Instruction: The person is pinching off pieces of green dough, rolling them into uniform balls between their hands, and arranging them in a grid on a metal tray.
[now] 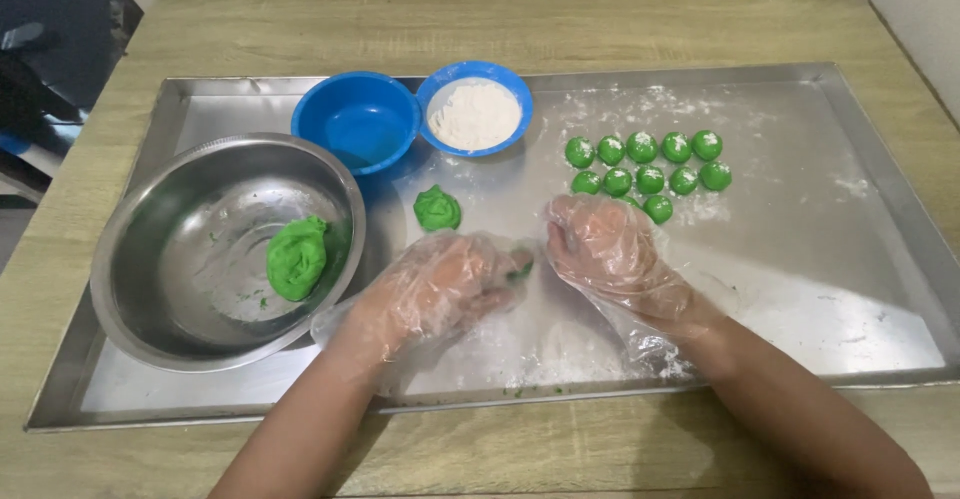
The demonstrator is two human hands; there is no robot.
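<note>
Head view: gloved left hand point(445, 289) pinching green dough bit point(519, 272), right hand point(608, 251) spread beside it.

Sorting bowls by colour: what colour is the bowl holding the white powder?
Blue bowl, clearest in the head view.

Left hand point(445, 289) in clear plastic glove, fingers curled around a small green dough bit point(519, 271); right hand point(607, 249), gloved too, just beside it, palm down. Both over a floured metal tray point(800, 289) on the wooden surface point(560, 29). Steel bowl point(150, 259) holds a green dough lump point(296, 257); rolled green balls point(648, 164) sit in rows behind the right hand.
</note>
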